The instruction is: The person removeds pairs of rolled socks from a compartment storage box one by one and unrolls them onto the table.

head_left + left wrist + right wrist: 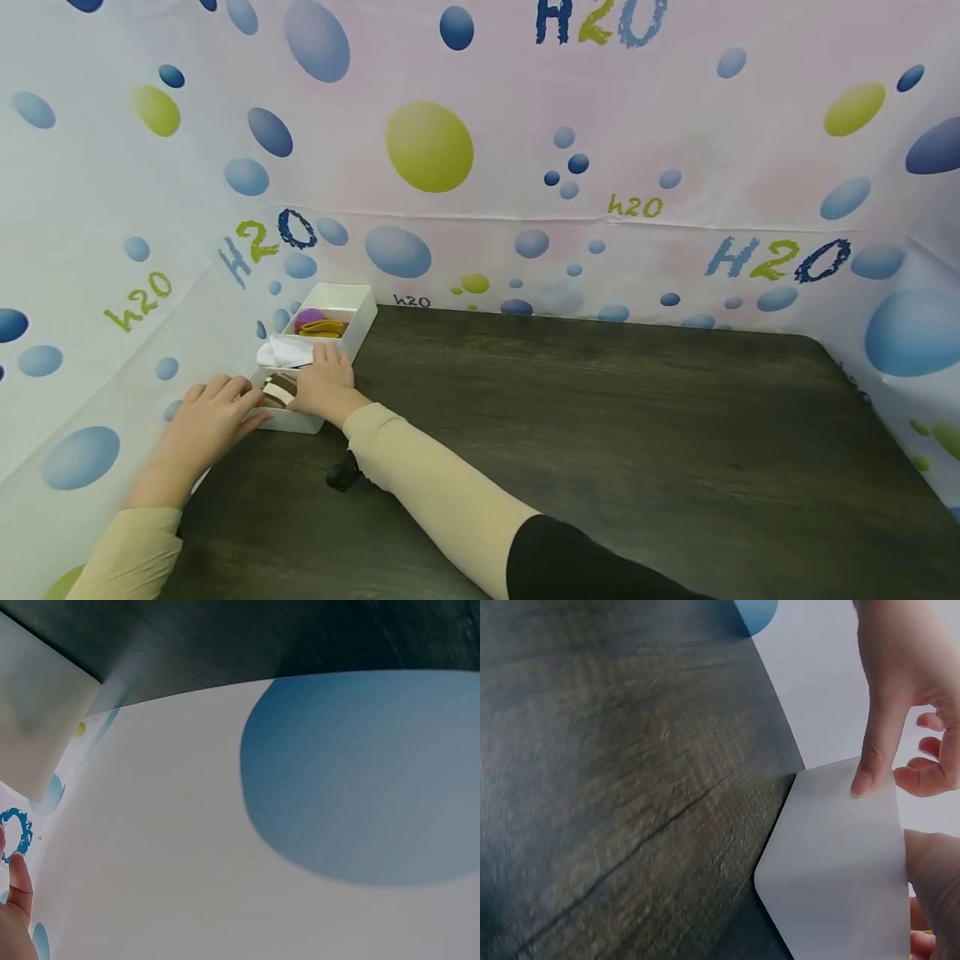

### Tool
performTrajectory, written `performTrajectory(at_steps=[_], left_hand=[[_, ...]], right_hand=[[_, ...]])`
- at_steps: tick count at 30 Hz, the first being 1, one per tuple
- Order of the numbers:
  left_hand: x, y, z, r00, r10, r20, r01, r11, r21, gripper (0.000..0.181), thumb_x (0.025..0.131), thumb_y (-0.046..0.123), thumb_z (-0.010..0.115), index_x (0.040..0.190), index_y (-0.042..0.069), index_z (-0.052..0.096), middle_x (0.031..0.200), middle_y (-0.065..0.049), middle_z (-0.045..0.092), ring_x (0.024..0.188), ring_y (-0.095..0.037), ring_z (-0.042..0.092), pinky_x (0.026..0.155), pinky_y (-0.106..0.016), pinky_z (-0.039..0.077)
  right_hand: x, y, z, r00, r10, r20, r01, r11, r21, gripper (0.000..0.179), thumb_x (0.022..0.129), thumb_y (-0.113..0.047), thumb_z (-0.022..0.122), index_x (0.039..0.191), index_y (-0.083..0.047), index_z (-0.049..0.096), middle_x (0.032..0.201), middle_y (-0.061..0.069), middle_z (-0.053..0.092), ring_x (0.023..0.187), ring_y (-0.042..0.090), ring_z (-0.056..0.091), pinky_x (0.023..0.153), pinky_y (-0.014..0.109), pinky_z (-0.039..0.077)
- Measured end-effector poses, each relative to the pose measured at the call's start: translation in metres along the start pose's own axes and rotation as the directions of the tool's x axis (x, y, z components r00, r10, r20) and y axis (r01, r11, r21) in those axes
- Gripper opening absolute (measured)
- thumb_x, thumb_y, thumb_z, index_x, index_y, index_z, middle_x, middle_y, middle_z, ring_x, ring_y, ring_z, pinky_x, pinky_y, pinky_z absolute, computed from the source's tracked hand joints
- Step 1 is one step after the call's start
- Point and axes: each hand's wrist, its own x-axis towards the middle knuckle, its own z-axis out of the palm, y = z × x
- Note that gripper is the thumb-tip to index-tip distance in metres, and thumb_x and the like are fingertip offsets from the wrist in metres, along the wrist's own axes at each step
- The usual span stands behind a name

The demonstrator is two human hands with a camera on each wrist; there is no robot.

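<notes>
A long white box [363, 321] stands at the table's left edge. In its near part lies a folded brown-and-white striped cloth [279, 390]. My left hand [213, 412] grips the box's near left corner; in the right wrist view its thumb [866, 776] presses the outer wall and its fingers bend behind the rim. My right hand [326, 383] reaches into the box from the right, thumb and fingers about the striped cloth's right end, fingertips hidden. A white cloth [285, 352] lies just beyond, near the right fingers.
Purple [308, 317] and mustard-yellow [322, 328] folded cloths lie in the far part of the box. A white sheet with dots [429, 146] hangs close behind and left of the box. The dark wooden table [600, 433] stretches to the right.
</notes>
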Motion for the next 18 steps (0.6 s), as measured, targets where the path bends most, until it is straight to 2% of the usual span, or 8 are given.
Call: performTrajectory(at_steps=[6, 11, 18], left_hand=[[0.0007, 0.0024, -0.0002, 1.000, -0.006, 0.012, 0.006, 1.000, -0.001, 0.067, 0.102, 0.058, 0.020, 0.082, 0.009, 0.062, 0.083, -0.010, 0.057, 0.081, -0.033, 0.052, 0.066, -0.050, 0.039], [0.0013, 0.0021, 0.0012, 1.000, -0.001, 0.004, 0.001, 1.000, 0.002, 0.067, 0.102, 0.057, 0.021, 0.082, 0.008, 0.062, 0.083, -0.011, 0.057, 0.081, -0.034, 0.052, 0.064, -0.049, 0.038], [-0.0018, -0.0008, 0.0022, 1.000, -0.010, -0.007, 0.010, 1.000, 0.006, 0.067, 0.103, 0.057, 0.021, 0.081, 0.009, 0.062, 0.082, -0.010, 0.056, 0.079, -0.034, 0.052, 0.063, -0.049, 0.037]], right_hand=[[-0.0005, -0.0012, 0.0029, 0.999, 0.050, -0.015, -0.049, 0.997, 0.063, 0.029, 0.082, -0.062, 0.066, 0.085, -0.033, 0.068, 0.119, -0.010, 0.040, 0.117, 0.008, 0.031, 0.093, 0.027, 0.030], [-0.0015, -0.0009, 0.0059, 0.997, 0.057, -0.045, -0.053, 0.995, 0.087, 0.030, 0.083, -0.059, 0.066, 0.079, -0.029, 0.068, 0.115, -0.009, 0.040, 0.113, 0.009, 0.033, 0.092, 0.028, 0.030], [-0.0036, 0.0010, 0.0086, 0.989, -0.035, -0.143, 0.040, 0.998, 0.038, 0.031, 0.086, -0.057, 0.064, 0.077, -0.027, 0.066, 0.109, -0.009, 0.039, 0.104, 0.010, 0.033, 0.084, 0.027, 0.027]])
